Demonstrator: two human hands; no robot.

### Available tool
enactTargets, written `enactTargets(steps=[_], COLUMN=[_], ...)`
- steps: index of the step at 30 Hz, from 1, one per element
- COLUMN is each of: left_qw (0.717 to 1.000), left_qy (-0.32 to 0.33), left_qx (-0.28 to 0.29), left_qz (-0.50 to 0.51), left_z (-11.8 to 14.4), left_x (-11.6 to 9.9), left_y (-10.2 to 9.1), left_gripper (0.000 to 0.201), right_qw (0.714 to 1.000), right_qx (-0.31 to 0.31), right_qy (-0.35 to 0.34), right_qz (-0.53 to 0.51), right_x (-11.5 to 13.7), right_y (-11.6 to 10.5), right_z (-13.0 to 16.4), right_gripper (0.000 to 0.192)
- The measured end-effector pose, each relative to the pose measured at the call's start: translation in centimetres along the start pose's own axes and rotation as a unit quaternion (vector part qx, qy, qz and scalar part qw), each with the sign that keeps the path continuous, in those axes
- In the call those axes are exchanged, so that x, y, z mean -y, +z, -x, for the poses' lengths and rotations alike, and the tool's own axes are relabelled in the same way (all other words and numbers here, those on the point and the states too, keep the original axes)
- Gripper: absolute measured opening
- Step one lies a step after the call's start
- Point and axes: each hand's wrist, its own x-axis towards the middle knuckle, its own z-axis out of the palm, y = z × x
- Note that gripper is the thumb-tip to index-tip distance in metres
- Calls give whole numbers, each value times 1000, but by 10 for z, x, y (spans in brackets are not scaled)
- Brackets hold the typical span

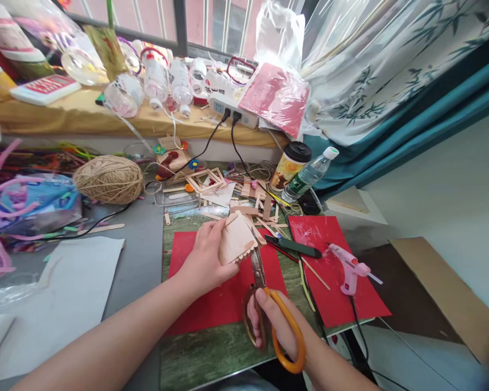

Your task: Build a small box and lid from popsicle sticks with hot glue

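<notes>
My left hand (206, 260) holds a small panel of glued wooden craft sticks (236, 239) over a red sheet (224, 298) on the green mat. My right hand (275, 326) grips orange-handled scissors (269, 304), fingers through the loops. The blades point up and meet the lower right edge of the stick panel. A pink glue gun (348, 269) lies on a second red sheet (334, 288) to the right, its cord trailing off the table edge.
Loose wooden sticks and square frames (206, 180) litter the back of the mat. A twine ball (108, 179), a utility knife (293, 246), a water bottle (307, 176), a lidded cup (290, 165), white paper (65, 293) and pipe cleaners at left surround the work area.
</notes>
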Motion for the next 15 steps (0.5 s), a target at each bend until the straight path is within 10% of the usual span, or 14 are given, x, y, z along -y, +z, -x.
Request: enactTargets(steps=[15], left_qw=[999], left_qy=[19], left_qx=[-18], left_qz=[-29], left_z=[-2], left_x=[4], left_y=[-5], left_gripper=[96], right_qw=[999], right_qx=[-26], right_qy=[-20], right_qz=[-33], right_x=[-6], right_y=[4], right_z=[2], right_gripper=[65])
